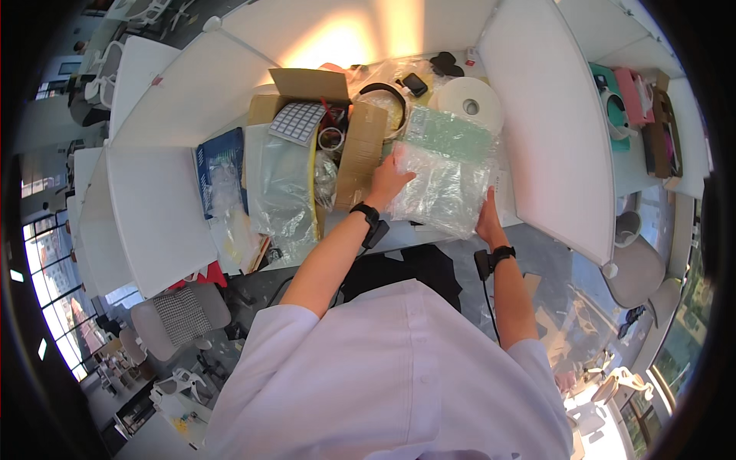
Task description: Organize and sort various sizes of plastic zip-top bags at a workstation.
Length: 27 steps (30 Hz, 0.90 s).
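My left hand [389, 182] grips the left edge of a clear plastic bubble-wrap bag [445, 184] lying on the white desk [399, 234]. A pale green flat sheet shows through the bag's upper part. My right hand [486, 218] holds the bag's lower right edge, thumb against the plastic. Both wrists wear black bands. Just left of my left hand stands an open cardboard box [337, 130].
The box holds a white keypad grid [297, 121], a tape roll [331, 139] and plastic bags. A blue packet [218, 165] lies at the left, a large white roll [468, 103] and black headphones [383, 96] behind. White partition panels [552, 123] flank the desk.
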Tool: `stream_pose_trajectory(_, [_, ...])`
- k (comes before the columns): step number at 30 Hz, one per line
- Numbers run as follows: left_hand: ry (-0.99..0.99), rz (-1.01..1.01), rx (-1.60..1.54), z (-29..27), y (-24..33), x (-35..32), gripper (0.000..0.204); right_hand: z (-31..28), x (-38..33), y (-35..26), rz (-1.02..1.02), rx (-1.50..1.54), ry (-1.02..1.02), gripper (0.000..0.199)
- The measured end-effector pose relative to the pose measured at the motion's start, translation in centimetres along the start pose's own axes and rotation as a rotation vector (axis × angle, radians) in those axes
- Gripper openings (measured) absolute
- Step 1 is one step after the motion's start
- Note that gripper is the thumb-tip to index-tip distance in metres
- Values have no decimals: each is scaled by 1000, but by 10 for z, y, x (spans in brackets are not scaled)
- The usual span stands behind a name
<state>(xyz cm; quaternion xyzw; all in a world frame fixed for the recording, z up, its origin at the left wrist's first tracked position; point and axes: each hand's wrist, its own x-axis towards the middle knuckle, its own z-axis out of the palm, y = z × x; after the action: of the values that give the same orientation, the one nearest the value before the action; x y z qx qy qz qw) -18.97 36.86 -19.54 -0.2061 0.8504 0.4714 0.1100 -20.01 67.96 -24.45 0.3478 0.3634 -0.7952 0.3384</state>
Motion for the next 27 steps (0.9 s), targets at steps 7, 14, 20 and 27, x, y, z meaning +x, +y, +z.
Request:
stream_pose_trajectory(7, [128,122,307,8,1,-22,69,-3,1,7,-125,-556,24,54])
stream_pose_trajectory(14, [128,87,129,29,-31,-16,92,14,-8,2,-117,-555,-23,51])
stream_pose_trajectory(20, [120,23,74,9,-26,-13,83,9,-4,-1,-118,-602,-36,36])
stream_pose_trajectory(27, [-165,-48,-310,7,-33,-19,49,21,-15,-2,-166,-600,-9,33])
